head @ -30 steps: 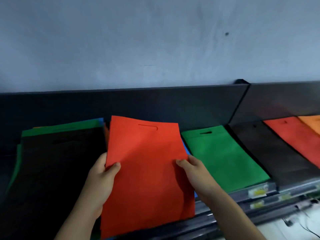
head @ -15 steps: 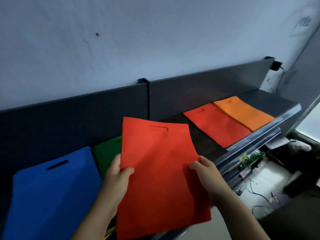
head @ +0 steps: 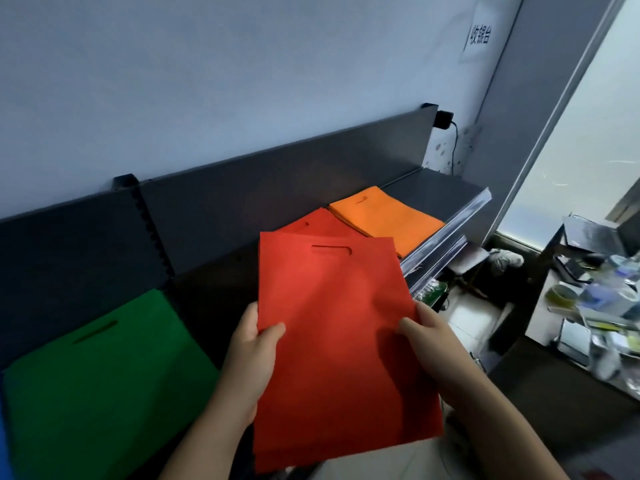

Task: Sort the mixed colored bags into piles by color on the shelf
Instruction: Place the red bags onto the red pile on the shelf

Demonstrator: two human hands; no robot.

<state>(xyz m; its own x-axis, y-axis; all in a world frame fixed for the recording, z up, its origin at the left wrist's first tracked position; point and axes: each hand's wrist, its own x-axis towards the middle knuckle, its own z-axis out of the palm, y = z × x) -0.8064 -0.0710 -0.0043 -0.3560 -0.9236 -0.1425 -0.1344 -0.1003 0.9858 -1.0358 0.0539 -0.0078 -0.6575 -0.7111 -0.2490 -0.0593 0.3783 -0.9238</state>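
I hold a flat red bag [head: 339, 341] with a slot handle in front of me, above the shelf's front edge. My left hand [head: 251, 358] grips its left edge, thumb on top. My right hand [head: 426, 344] pinches its right edge. Just beyond the bag's top edge lies the red pile [head: 311, 225], mostly covered by it. To the right of that sits the orange pile [head: 384, 214]. A green pile [head: 100, 386] lies at the left, with a black pile [head: 211, 299] between green and red. A sliver of blue [head: 2, 438] shows at the far left edge.
The dark shelf [head: 446, 188] has a back panel against the wall and bare room past the orange pile. A plug and cable [head: 445, 121] hang at its right end. A cluttered desk [head: 595, 313] stands to the right, and the floor below holds loose items.
My view and both hands have swung to the right along the shelf with the red bag. The bag now hangs in front of the red pile; the blue pile has slid almost out of view.
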